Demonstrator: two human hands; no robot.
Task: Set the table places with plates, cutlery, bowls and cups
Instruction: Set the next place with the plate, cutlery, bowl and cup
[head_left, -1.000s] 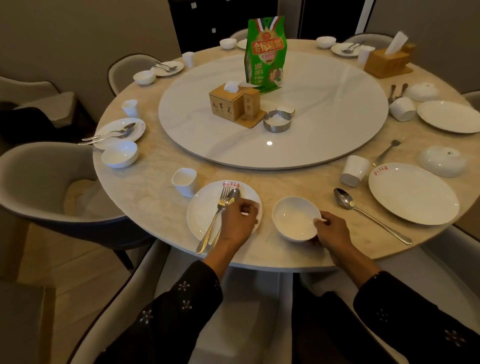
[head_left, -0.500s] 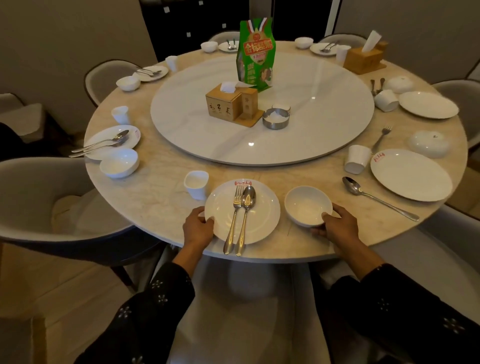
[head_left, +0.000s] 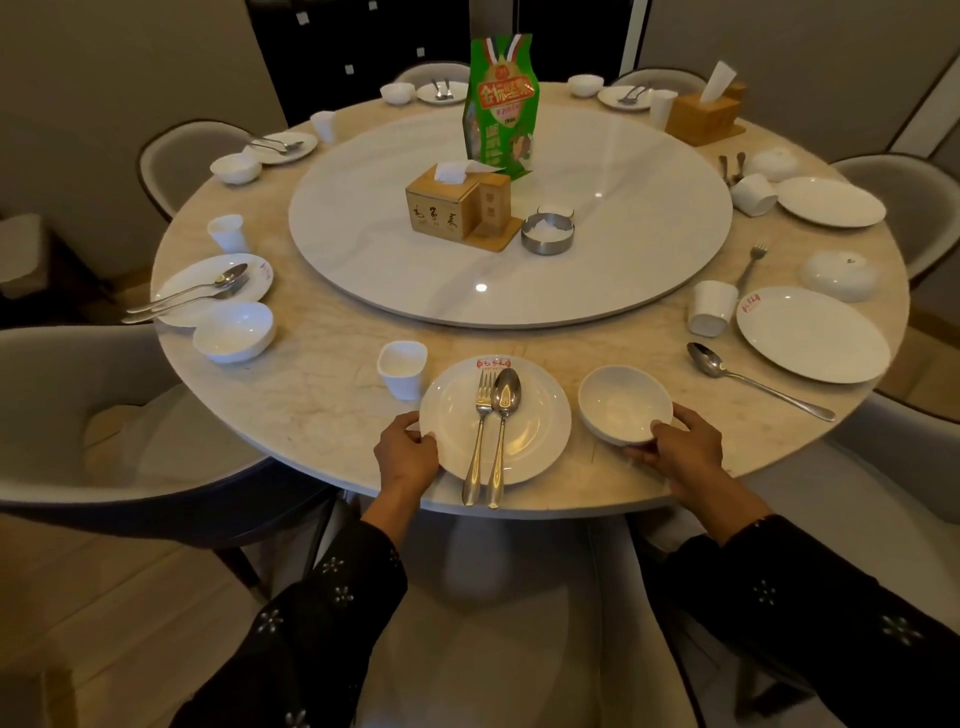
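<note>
We see the white plate (head_left: 530, 436) at the near edge of the round marble surface (head_left: 311, 384), a fork (head_left: 482, 431) and spoon (head_left: 501, 431) lying side by side on it. Our left hand (head_left: 408, 457) grips its left rim. Just right of it, our right hand (head_left: 680, 452) holds the near rim of the white bowl (head_left: 621, 400). 1 white cup (head_left: 401, 368) stands just beside the plate's upper left.
</note>
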